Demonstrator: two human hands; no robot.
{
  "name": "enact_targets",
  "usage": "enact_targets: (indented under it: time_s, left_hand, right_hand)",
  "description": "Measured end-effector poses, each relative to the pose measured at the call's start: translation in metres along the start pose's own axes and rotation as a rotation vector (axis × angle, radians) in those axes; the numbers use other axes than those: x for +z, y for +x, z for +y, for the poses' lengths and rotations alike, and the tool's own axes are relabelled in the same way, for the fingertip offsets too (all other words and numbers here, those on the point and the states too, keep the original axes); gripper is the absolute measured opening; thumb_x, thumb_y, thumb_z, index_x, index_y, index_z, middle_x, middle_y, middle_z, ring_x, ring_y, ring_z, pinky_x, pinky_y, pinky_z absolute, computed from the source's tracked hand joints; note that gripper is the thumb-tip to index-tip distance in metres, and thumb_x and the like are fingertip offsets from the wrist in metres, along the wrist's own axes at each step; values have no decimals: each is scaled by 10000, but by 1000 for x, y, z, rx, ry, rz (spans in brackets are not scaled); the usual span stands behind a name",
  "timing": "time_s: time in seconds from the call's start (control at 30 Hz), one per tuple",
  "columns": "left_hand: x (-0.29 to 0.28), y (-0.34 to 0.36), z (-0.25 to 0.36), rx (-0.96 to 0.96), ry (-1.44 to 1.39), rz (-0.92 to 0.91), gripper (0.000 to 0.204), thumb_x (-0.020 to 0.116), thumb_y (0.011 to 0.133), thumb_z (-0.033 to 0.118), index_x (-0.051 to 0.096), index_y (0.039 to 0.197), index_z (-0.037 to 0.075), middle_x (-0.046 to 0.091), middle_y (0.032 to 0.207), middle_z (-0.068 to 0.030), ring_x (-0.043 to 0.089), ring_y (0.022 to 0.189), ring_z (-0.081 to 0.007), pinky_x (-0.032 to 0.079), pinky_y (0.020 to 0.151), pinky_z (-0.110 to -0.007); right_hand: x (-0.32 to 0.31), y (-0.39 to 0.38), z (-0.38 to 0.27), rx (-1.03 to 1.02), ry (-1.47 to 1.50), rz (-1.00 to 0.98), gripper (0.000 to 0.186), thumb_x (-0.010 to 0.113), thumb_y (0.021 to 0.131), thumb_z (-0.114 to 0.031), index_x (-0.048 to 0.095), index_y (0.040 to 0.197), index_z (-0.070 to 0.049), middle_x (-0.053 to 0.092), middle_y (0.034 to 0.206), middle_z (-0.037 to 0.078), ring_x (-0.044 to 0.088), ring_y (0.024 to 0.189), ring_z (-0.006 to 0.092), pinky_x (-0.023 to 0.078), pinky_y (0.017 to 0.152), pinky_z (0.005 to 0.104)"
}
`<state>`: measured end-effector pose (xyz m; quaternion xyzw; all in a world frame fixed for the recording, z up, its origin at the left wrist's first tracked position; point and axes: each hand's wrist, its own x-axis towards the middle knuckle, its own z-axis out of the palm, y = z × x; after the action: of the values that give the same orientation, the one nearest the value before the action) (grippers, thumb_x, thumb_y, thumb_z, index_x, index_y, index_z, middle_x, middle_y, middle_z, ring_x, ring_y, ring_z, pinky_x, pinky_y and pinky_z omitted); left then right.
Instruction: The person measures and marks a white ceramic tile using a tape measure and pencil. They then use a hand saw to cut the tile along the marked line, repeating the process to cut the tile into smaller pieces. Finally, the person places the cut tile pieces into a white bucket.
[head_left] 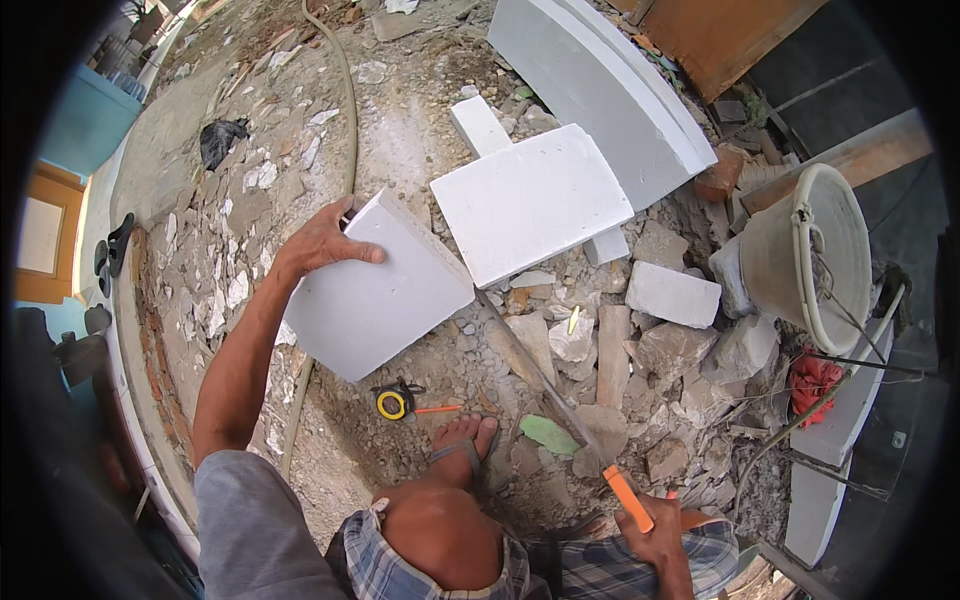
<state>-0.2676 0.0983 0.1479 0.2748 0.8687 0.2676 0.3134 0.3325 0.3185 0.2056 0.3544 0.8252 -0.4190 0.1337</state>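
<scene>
My left hand [332, 240] grips the upper left edge of a white lightweight concrete block [385, 290], thumb on its face and fingers over the far side. The block sits tilted on the rubble. My right hand [655, 530] is closed round the orange handle of a hand saw [628, 498]. Its long blade, seen nearly edge-on, points up and left, with the tip close to that block's right corner. Touching or nearly touching that corner is a second white block [530, 205], which lies across a narrow white piece [480, 126].
Large white blocks [600, 95] lean at the upper right. A smaller white piece [674, 294] lies among broken stones. At right stands a bucket [800, 250]. A tape measure [393, 402] and an orange pencil [438, 408] rest near my foot. A hose [350, 110] crosses the ground.
</scene>
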Motion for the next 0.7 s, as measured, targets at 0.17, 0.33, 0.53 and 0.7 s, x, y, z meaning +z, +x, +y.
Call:
enact_targets:
  time_s: [0.17, 0.33, 0.53, 0.7]
  left_hand:
    - [-28, -19, 22, 54, 40, 80, 1120, 964, 457, 678, 621, 1289, 11, 702, 1153, -227, 672, 1133, -389, 525, 984, -460]
    - [-95, -2, 51, 116, 142, 244, 1091, 997, 437, 626, 625, 1271, 29, 720, 1095, -200, 705, 1053, -378, 562, 912, -472]
    - [-130, 58, 118, 188, 432, 369, 1082, 1020, 474, 476, 587, 1354, 20, 696, 1200, -214, 668, 1155, -374, 527, 1014, -453]
    - [-99, 134, 102, 431, 658, 433, 994, 1008, 480, 281, 572, 1335, 24, 652, 1252, -176, 602, 1223, -378, 490, 1047, -468]
  right_hand:
    - [-2, -9, -17, 47, 68, 47, 353, 740, 820, -262, 553, 680, 2, 508, 557, 112, 504, 483, 268, 402, 522, 417]
    - [8, -25, -1, -11, 70, 36, 364, 709, 926, -320, 644, 1124, -21, 699, 893, 155, 670, 784, 231, 520, 726, 398]
    - [-5, -26, -48, 146, 172, -22, 457, 695, 965, -333, 699, 1324, -50, 777, 1071, 185, 754, 939, 250, 573, 819, 398]
    - [-6, -27, -69, 112, 147, 39, 444, 705, 961, -321, 703, 1310, -46, 776, 1038, 182, 754, 913, 249, 572, 793, 393]
